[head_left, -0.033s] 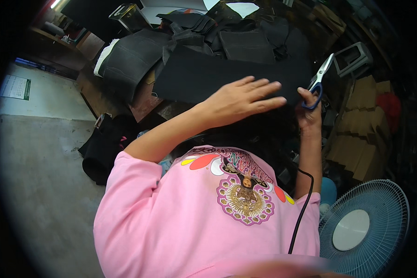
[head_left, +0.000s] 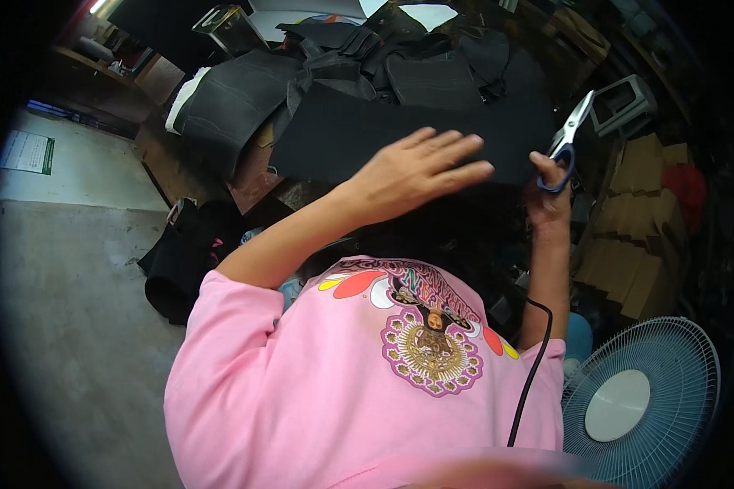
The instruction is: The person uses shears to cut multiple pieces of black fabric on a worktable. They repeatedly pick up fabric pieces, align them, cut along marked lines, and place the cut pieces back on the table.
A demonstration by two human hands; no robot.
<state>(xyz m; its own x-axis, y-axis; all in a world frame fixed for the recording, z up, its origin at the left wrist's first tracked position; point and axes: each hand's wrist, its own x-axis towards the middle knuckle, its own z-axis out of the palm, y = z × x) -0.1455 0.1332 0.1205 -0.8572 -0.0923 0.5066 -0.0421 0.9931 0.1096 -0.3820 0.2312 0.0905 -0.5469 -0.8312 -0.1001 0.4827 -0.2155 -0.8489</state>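
Note:
My left hand [head_left: 422, 173] lies flat with its fingers apart on the near part of a plain black sheet of material [head_left: 408, 128]. In my right hand [head_left: 550, 191], at the right end of that sheet, is a pair of scissors [head_left: 575, 126]. Its blue handle loops are in my fingers, and the silver blades point up and away, nearly together. Behind the sheet lie dark grey pieces with pale stitch lines [head_left: 432, 79], heaped on the table. One larger curved dark piece [head_left: 236, 98] drapes over the left side. The sheet's near edge is partly hidden by my left hand.
A fan [head_left: 644, 399] stands close by my right arm, below stacked brown cardboard [head_left: 628, 228]. A grey plastic stool-like frame [head_left: 624, 106] is beyond the scissors. Black material [head_left: 183, 269] hangs at the left, and a metal tin [head_left: 228, 31] stands at the back left.
My right hand and the scissors have moved slightly right. My left hand has shifted a little left and away from me, still flat. The black sheet's left end has moved slightly right.

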